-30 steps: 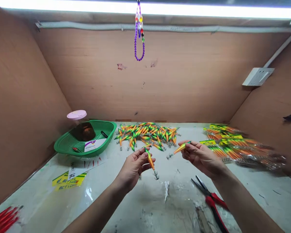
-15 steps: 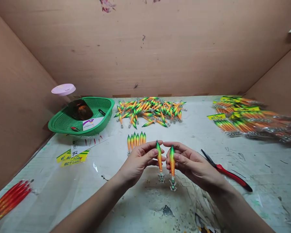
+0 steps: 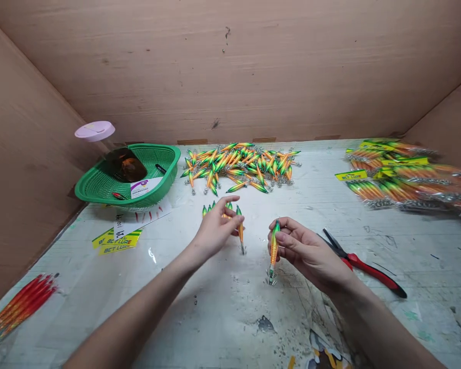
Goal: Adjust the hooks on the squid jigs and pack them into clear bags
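Observation:
Between the thumb and fingers of my left hand [image 3: 219,225] is a green and orange lure [image 3: 240,230], its hooks pointing down, at the right end of a short row of lures [image 3: 209,209] that my hand partly covers. My right hand [image 3: 301,248] pinches another green and orange lure [image 3: 274,248] upright, green tip up and hooks down, just above the table. Behind both hands spreads a loose pile of similar lures [image 3: 242,166].
Red-handled pliers [image 3: 376,274] lie right of my right hand. Bagged lures [image 3: 403,179] are stacked at the back right. A green basket [image 3: 165,187] holds a pink-lidded container [image 3: 125,164]. Yellow labels [image 3: 117,241] and red lures [image 3: 21,307] lie at the left.
My left hand has moved away from my right, forward and left to the row, with its lure. My right hand still holds its lure, slightly higher in view.

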{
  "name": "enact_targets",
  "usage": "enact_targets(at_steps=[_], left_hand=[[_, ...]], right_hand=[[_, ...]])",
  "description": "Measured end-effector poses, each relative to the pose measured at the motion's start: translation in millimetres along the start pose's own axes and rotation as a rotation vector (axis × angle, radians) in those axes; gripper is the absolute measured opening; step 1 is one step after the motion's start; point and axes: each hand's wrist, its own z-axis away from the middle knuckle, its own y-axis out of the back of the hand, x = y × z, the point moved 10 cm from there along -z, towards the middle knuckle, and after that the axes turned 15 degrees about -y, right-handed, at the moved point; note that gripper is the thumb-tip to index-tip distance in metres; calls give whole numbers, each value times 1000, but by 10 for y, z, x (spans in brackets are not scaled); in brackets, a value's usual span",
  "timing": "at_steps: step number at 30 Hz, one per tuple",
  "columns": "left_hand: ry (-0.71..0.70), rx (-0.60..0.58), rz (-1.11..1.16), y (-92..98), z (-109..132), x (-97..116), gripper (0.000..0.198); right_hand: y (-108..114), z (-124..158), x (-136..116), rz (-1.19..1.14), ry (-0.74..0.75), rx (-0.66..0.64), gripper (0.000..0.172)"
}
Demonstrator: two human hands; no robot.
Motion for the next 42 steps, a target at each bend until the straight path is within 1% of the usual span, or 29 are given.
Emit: enact_targets(at_steps=[2, 5, 7, 9, 12, 14, 17, 20, 22, 24, 28, 32, 35, 39, 42], left_hand=[[-17, 1, -250, 63, -194, -15, 33], [-49, 6, -448, 33, -409, -20, 28], [-70, 1, -570, -19, -464, -18, 28], [-84, -5, -668, -54, -459, -20, 26], [-112, 12, -776, -19, -445, 9, 32], [-137, 29, -825, 38, -501, 43, 36], [-145, 28, -873, 103, -712, 46, 27], [-123, 13, -886, 107, -968, -5, 15], [-105, 12, -877, 92, -1087, -35, 13], [-91, 25, -850, 91, -1135, -49, 14], [-121, 62, -719, 154, -1067, -24, 10], [-136, 75, -485, 210, -907, -33, 11], [-131, 52, -275, 136, -758, -9, 16], [-167, -40, -35, -76, -484, 156, 23], [-248, -36, 88, -126, -276, 335, 23]], right_hand=[[42, -24, 1, -2, 4, 16, 31], [82, -36, -13, -2, 10, 28, 32], [97, -26, -36, -3, 18, 31, 34], [103, -9, -60, -7, 24, 31, 35], [110, 12, -82, -19, 32, 33, 36], [117, 18, -88, -25, 36, 36, 36], [145, 18, -99, -29, 46, 46, 36], [196, 22, -124, -26, 63, 68, 37], [236, 31, -147, -22, 74, 85, 37], [277, 45, -173, -22, 85, 104, 38], [340, 82, -236, -32, 109, 137, 39], [350, 89, -268, -40, 128, 153, 39], [332, 76, -264, -41, 134, 160, 39], [370, 136, -328, -57, 183, 208, 39], [479, 260, -444, -83, 247, 284, 40]])
